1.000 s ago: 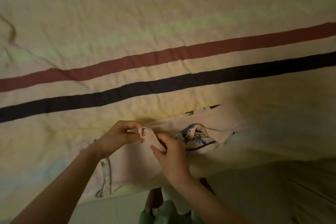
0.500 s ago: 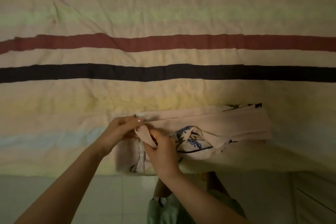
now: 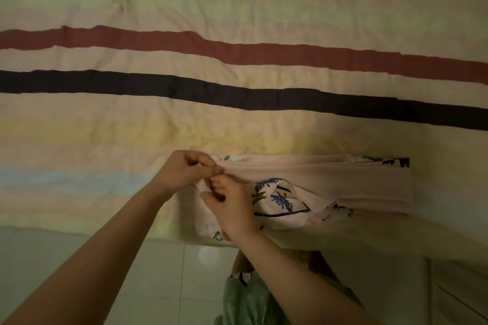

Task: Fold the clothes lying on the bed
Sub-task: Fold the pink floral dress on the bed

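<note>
Here both the left hand (image 3: 184,173) and right hand (image 3: 231,204) pinch the pink floral garment (image 3: 330,182) on the bed (image 3: 237,2).

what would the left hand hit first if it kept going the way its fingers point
Its fingers point right, so the left hand would likely run along the folded floral garment it already pinches, right by the right hand; depth is unclear.
</note>
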### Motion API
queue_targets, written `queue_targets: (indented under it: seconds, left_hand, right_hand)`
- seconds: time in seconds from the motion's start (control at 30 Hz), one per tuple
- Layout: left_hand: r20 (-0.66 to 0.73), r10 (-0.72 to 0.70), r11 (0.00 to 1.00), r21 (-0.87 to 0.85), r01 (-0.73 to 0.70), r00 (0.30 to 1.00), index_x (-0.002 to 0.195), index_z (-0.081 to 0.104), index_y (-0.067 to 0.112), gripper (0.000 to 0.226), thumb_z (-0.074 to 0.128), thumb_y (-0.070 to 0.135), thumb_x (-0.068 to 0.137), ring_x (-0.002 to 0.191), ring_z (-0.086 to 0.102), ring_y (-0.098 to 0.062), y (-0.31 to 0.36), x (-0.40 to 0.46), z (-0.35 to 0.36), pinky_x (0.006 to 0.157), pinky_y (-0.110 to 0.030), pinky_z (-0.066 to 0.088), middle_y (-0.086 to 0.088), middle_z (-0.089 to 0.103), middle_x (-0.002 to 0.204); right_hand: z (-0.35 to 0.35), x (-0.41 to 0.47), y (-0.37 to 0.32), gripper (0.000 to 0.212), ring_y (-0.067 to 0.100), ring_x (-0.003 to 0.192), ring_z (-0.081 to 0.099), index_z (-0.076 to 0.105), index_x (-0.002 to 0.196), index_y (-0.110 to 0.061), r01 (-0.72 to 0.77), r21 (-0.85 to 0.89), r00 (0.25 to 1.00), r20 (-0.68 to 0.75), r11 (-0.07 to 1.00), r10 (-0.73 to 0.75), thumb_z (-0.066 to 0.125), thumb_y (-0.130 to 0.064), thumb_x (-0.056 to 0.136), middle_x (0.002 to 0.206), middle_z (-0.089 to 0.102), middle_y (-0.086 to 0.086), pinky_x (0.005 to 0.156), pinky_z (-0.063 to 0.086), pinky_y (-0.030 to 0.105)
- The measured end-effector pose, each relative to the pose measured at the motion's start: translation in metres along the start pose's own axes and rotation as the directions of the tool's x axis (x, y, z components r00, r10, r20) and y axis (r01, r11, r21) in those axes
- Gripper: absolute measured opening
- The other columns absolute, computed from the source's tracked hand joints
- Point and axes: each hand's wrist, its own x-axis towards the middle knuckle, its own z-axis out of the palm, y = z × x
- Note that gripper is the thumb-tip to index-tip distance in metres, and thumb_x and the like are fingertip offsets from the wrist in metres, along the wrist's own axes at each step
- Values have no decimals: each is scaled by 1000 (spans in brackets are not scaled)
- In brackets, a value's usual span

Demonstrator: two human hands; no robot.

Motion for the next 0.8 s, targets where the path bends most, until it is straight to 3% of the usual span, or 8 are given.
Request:
queue_targets:
  seconds: [0.1,0.23,0.33,0.43,0.5,0.57,0.63,0.8]
  left_hand:
    - [-32,56,998,20,-55,998,82,70,13,27,63,-13,78,79,64,-11,-6,5,-5,63,-10,50,0,68,89]
    - [-146,154,985,94,-142,977,78,68,20,39,58,-18,76,94,64,-17,-15,6,-6,75,-20,53,1,68,98]
    - [-244,457,838,441,-322,855,87,67,19,26,64,-5,75,99,58,-14,-19,-3,7,85,-19,46,3,58,104]
    - [-95,643,672,546,-501,760,95,69,20,17,62,27,81,99,53,-10,-16,-17,34,88,-22,41,8,53,101]
    - [65,660,601,552,-578,749,100,70,21,33,61,45,80,94,51,-2,-16,-23,55,85,-15,40,12,55,97]
    - [162,617,556,604,-571,771,107,69,21,50,63,57,73,90,56,-8,-24,-22,76,78,-24,47,8,60,100]
    - [170,556,559,648,-517,813,110,67,22,58,63,61,66,86,58,-15,-31,-20,89,73,-28,45,5,61,100]
    - [58,543,597,675,-434,838,95,70,25,30,63,39,69,83,63,-20,-37,-19,99,75,-31,46,5,67,91]
  right_hand:
    - [-6,-7,-7,27,-10,84,59,65,112,-12,7,31,994,105,999,-11,66,-14,84,104,69,-5,80,49,11]
    - [-47,-19,3,22,0,86,59,64,110,-16,167,-231,977,-94,959,-193,61,-14,88,98,62,-10,75,53,17]
    - [-93,-23,21,27,-1,87,50,62,111,-17,171,-455,923,-236,874,-303,65,-13,85,102,50,-13,75,45,12]
    - [-132,-24,47,36,12,95,45,64,109,-14,154,-674,881,-237,723,-409,76,-16,75,104,57,1,80,43,28]
    - [-145,-27,62,44,16,98,48,64,111,-13,137,-716,910,-182,685,-373,80,-21,71,106,59,3,82,42,31]
    - [-149,-28,70,46,19,98,51,64,113,-14,133,-703,937,-139,698,-319,80,-23,70,106,60,1,82,40,30]
    - [-148,-26,75,41,20,97,53,65,111,-15,150,-693,943,-114,705,-312,78,-20,73,103,61,0,82,39,31]
    - [-145,-19,70,20,17,82,56,69,94,-14,212,-637,928,-106,741,-357,73,-7,76,87,65,-1,73,40,27]
